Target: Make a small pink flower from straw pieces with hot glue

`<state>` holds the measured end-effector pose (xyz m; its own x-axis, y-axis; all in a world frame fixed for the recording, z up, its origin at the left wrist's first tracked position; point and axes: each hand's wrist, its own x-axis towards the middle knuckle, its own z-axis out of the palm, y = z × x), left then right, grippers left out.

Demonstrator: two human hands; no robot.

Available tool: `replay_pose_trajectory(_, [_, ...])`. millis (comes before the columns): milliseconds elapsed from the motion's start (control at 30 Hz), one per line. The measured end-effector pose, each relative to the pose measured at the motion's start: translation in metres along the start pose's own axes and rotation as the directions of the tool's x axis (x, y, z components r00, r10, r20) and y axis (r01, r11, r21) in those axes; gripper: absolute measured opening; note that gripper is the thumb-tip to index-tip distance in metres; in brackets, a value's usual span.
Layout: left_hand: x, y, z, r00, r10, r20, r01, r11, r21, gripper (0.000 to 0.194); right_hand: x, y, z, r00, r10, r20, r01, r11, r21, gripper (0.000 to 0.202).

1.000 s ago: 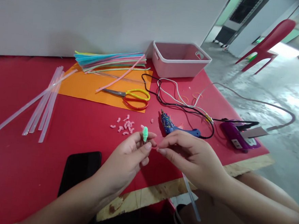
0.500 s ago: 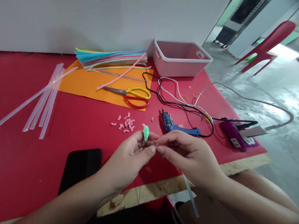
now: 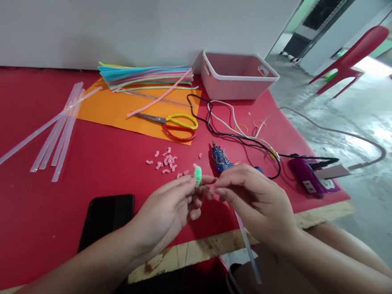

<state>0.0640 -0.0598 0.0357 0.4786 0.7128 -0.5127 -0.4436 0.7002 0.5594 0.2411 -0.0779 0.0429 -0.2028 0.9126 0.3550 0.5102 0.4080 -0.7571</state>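
Note:
Between thumb and fingers, my left hand (image 3: 175,203) grips a small green fuzzy piece (image 3: 198,176) with a pink tip. Close on its right, my right hand (image 3: 256,196) pinches a small pink piece (image 3: 212,189) near the left fingertips. Beyond the hands, short curved pink pieces (image 3: 166,162) lie scattered on the red table (image 3: 114,163). A blue glue gun (image 3: 219,159) lies just past my right hand, which hides part of its handle.
Scissors (image 3: 180,121) and pipe cleaners (image 3: 147,77) rest on orange paper (image 3: 101,111). Clear glue sticks (image 3: 61,133) lie left, a phone (image 3: 106,219) nearer. A pink basket (image 3: 239,85) stands at the back; cables run to a purple power strip (image 3: 311,177) at right.
The green piece has shifted slightly right, and my left thumb has moved up beside it. My right hand has risen a little, covering more of the glue gun.

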Motion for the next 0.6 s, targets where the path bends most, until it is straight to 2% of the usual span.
replay_pose_trajectory(133, [0.0,0.0,0.001,1.0,0.021,-0.002,-0.021,1.0,-0.015,0.015,0.002,-0.002,-0.002,0.999,-0.025,-0.031,0.024,0.999,-0.036,0.008])
replay_pose_trajectory(300, [-0.001,0.0,-0.002,0.997,0.014,0.074,-0.02,0.996,0.092,0.006,0.003,-0.004,-0.006,0.999,-0.042,-0.031,0.04,0.998,-0.042,0.01])
replay_pose_trajectory(467, [-0.002,0.0,-0.005,0.997,-0.04,0.063,0.026,0.978,0.206,0.017,0.003,-0.004,-0.012,0.997,-0.063,-0.042,0.059,0.994,-0.088,0.011])
replay_pose_trajectory(600, [-0.001,-0.001,-0.005,0.998,-0.027,0.063,0.011,0.97,0.241,0.025,0.004,-0.003,-0.015,0.993,-0.118,-0.021,0.113,0.981,-0.158,0.013])
